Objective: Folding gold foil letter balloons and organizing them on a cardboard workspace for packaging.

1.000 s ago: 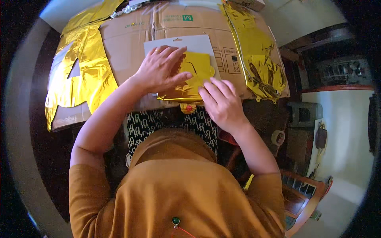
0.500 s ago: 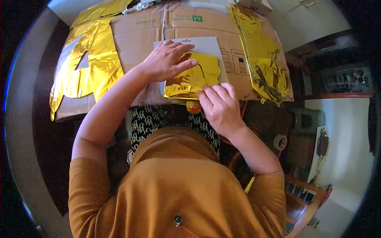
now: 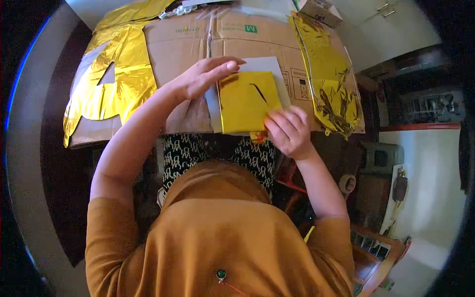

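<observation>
A gold foil balloon folded into a flat square (image 3: 242,101) lies on a white card (image 3: 264,63) at the near edge of the cardboard. My left hand (image 3: 205,74) rests across the top left of the foil and card, its fingers stretched out. At the lower right corner of the foil, my right hand (image 3: 291,131) has its fingers curled in, gripping the edge. A small gold and red tab (image 3: 257,137) pokes out below the foil's near edge.
Flattened cardboard (image 3: 178,44) covers the table. A letter-shaped gold foil balloon (image 3: 131,64) lies at left, and crumpled gold foil (image 3: 331,74) at right. A cardboard box (image 3: 316,11) stands at the back right. Below right are a tape roll (image 3: 348,183) and a wooden chair (image 3: 376,257).
The folded foil has become a flatter, neater square. My left hand has drawn back toward its upper left edge, and my right hand has moved slightly right and nearer to me.
</observation>
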Demonstrator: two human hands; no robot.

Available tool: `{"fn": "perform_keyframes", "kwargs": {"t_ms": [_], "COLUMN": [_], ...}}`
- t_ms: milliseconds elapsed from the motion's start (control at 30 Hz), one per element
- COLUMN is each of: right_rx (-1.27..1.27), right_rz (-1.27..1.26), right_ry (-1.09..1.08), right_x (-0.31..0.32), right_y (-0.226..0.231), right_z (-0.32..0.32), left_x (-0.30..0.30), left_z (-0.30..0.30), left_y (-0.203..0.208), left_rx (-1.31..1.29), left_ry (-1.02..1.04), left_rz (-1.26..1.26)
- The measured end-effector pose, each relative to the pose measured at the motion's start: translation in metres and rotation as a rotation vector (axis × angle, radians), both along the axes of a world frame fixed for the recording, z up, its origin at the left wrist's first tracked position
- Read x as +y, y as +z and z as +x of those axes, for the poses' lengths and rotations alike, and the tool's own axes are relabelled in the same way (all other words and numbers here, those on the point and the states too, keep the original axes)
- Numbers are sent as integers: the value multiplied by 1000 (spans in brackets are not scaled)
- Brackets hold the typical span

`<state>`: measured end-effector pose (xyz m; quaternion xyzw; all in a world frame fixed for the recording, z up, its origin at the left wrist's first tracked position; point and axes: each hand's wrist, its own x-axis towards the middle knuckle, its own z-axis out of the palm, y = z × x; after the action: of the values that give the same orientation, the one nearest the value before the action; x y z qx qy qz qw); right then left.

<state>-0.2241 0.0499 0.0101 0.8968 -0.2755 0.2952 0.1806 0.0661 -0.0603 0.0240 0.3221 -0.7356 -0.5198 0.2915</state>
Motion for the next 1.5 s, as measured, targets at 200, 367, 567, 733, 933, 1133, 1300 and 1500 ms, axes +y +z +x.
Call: {"fn": "perform_keyframes", "kwargs": {"t_ms": [200, 367, 567, 733, 933, 1133, 1300, 1500], "right_rx": [43, 54, 65, 150, -435, -1192, -1228, -1125], "right_rz": [76, 89, 295, 279, 626, 1246, 1374, 1232], "right_ry": [-98, -160, -149, -167, -556, -590, -674, -603], "right_x": [7, 2, -1, 4, 47, 67, 50, 46], "right_y": [6, 7, 4, 20, 19, 1, 17, -6], "right_z": [2, 7, 12, 7, -1, 19, 27, 24], "left_x": [5, 8, 4, -1, 7, 11, 12, 12], "left_z": [6, -6, -8, -11, -29, -49, -50, -47], "left_y": [-3, 5, -22, -21, 0, -6, -6, -12], "left_rx": [-182, -254, -416, -398, -415, -514, -473, -423], "left_ry": [-79, -19, 153, 175, 167, 184, 184, 197], "left_rz": [-409, -405, -779, -733, -660, -715, -687, -670]}}
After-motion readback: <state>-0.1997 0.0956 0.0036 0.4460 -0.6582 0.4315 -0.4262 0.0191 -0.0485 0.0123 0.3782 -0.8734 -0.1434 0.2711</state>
